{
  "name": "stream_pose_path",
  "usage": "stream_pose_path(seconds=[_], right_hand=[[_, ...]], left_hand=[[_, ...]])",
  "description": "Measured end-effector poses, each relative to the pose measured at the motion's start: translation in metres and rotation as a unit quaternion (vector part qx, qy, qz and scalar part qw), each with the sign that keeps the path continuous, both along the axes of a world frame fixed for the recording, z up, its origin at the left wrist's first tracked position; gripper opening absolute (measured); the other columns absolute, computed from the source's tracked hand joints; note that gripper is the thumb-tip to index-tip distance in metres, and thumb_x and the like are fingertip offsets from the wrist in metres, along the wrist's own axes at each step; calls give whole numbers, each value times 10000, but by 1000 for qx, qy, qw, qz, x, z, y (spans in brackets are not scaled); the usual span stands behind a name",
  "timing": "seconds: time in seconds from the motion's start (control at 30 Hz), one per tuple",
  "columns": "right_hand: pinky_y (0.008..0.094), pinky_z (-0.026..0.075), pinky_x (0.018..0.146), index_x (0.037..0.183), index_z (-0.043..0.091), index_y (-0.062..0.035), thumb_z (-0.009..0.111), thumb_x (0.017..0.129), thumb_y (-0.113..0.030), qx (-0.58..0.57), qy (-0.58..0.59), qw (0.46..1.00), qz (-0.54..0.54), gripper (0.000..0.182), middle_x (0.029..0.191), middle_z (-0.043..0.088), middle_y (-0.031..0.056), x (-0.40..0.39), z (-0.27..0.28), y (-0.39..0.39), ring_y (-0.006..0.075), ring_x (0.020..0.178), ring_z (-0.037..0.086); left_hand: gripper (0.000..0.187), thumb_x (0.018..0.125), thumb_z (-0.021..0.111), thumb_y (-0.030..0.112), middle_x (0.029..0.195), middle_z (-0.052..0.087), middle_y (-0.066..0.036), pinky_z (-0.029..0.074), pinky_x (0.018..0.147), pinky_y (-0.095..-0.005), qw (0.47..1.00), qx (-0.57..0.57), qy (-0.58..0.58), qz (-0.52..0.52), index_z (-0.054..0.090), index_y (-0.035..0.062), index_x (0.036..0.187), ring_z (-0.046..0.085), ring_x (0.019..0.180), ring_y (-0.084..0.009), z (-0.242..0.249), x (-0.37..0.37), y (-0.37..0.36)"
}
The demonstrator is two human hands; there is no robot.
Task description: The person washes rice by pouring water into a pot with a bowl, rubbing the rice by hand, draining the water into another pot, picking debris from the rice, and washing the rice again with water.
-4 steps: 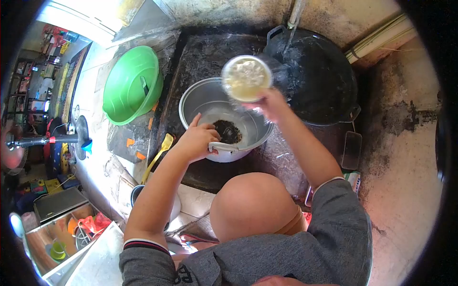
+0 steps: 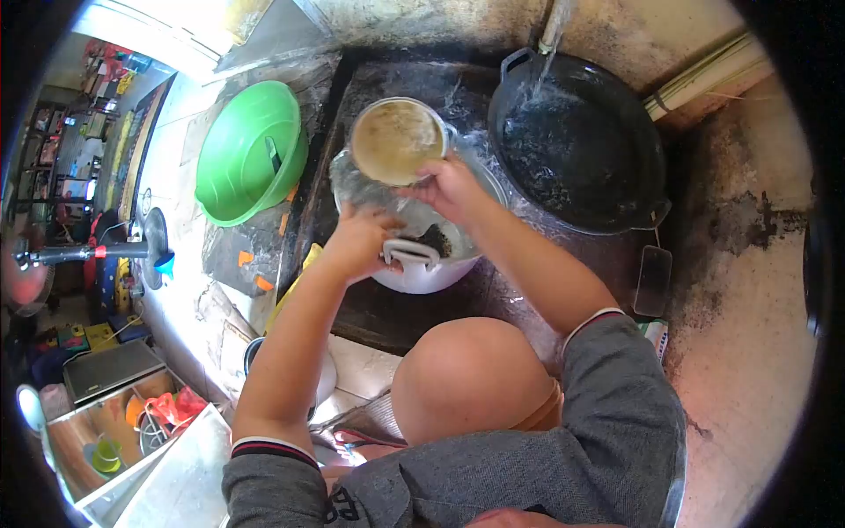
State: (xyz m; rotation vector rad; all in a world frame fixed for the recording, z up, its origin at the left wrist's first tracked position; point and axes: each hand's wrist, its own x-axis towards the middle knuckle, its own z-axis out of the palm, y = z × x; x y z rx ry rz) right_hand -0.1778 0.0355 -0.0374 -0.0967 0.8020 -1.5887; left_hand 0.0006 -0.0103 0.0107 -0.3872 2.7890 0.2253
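Note:
My right hand (image 2: pixel 451 188) is closed on the near-right rim of a round, light-rimmed bowl (image 2: pixel 400 143) with cloudy yellowish water in it. The bowl is above the far side of a big silver cooking pot (image 2: pixel 424 278), hiding part of its rim. At the pot's near-left rim, beside a looped handle (image 2: pixel 412 253), my left hand (image 2: pixel 359 241) grips with its fingers over the edge. Inside the pot, dark specks or staining show on the bottom, and water blurs along its left side.
A tap (image 2: pixel 551 40) runs water into a wide black wok (image 2: pixel 581 150) at the back right. To the left stand a green basin (image 2: pixel 251 158) holding a dark-handled utensil, and a yellow utensil (image 2: pixel 310 257). Orange scraps (image 2: pixel 264 283) lie on the floor. My knee (image 2: pixel 475 378) is close in front.
My right hand has carried the bowl leftward, across the pot. The pot has tilted or shifted slightly, and my left fingers have moved a little along its rim.

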Motion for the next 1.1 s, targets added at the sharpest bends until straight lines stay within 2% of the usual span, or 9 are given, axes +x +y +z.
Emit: stream_pose_path(seconds=[0.23, 0.3, 0.4, 0.5, 0.53, 0.63, 0.8, 0.87, 1.1], right_hand=[[403, 556, 652, 1230, 386, -49, 499, 860, -100, -46, 104, 993, 17, 390, 1114, 529, 119, 19, 36, -14, 261, 947, 574], [373, 557, 623, 1233, 392, -61, 496, 873, -127, -38, 177, 983, -41, 380, 1091, 541, 115, 5, 38, -6, 243, 934, 579], [302, 559, 575, 1245, 369, -84, 466, 897, -109, -65, 338, 922, -176, 363, 1059, 538, 104, -51, 18, 20, 204, 838, 601], [269, 498, 681, 1192, 405, -72, 433, 778, 143, 47, 499, 804, -320, 467, 1061, 539, 87, -139, -29, 56, 177, 887, 573], [332, 476, 790, 1191, 402, -57, 476, 749, 116, 130, 711, 597, -349, 480, 1077, 532, 130, -176, -62, 74, 245, 965, 554], [439, 462, 848, 1218, 295, -70, 560, 744, -51, 439, 720, 496, -208, 544, 1201, 392, 225, -218, -95, 135, 418, 1046, 493], [438, 512, 786, 1226, 320, -51, 545, 778, -102, 597, 613, 513, -65, 504, 1194, 438, 228, -214, -136, 143, 395, 1002, 541], [444, 539, 750, 1229, 374, -23, 491, 806, -101, 349, 283, 889, -93, 446, 1161, 497, 214, -212, -133, 149, 358, 969, 573], [472, 478, 872, 1219, 367, 96, 431, 817, -71, 53, 30, 997, -54, 440, 1185, 490, 234, -99, -49, 80, 341, 1025, 543]], left_hand=[[776, 586, 762, 480, 1265, 467, -85, 187, 1010, -569, 974, 79, 85, 194, 482, 159, 1235, 388, 1201, -289, -22, 18, -37], [542, 624, 785, 240, 1068, 601, -85, 349, 962, -351, 940, 203, 165, 221, 586, 106, 1109, 475, 1101, -284, -33, 20, -37], [409, 672, 750, 227, 1053, 612, -58, 299, 989, -398, 931, 247, 127, 238, 626, 110, 1044, 470, 1125, -260, -19, 14, -30], [330, 717, 695, 340, 1127, 583, -8, 164, 1028, -555, 950, 206, 108, 207, 652, 181, 1003, 422, 1190, -248, -20, 13, -22], [330, 717, 695, 340, 1127, 583, -8, 164, 1028, -555, 950, 207, 110, 205, 652, 181, 1003, 422, 1190, -248, -20, 12, -16], [335, 692, 706, 325, 1095, 591, 2, 150, 1028, -579, 979, 141, 69, 134, 653, 186, 993, 441, 1174, -239, -21, 6, 4], [258, 692, 687, 261, 1061, 592, 47, 115, 1051, -591, 998, 56, 3, 0, 657, 199, 940, 427, 1191, -207, -9, 4, 24], [268, 679, 696, 252, 1059, 589, 61, 103, 1061, -583, 999, 35, -18, -27, 650, 204, 938, 417, 1201, -191, -6, 5, 24], [284, 671, 705, 234, 1092, 577, 66, 126, 1055, -585, 999, 42, -20, -24, 650, 197, 947, 414, 1202, -188, -8, -3, 18]])
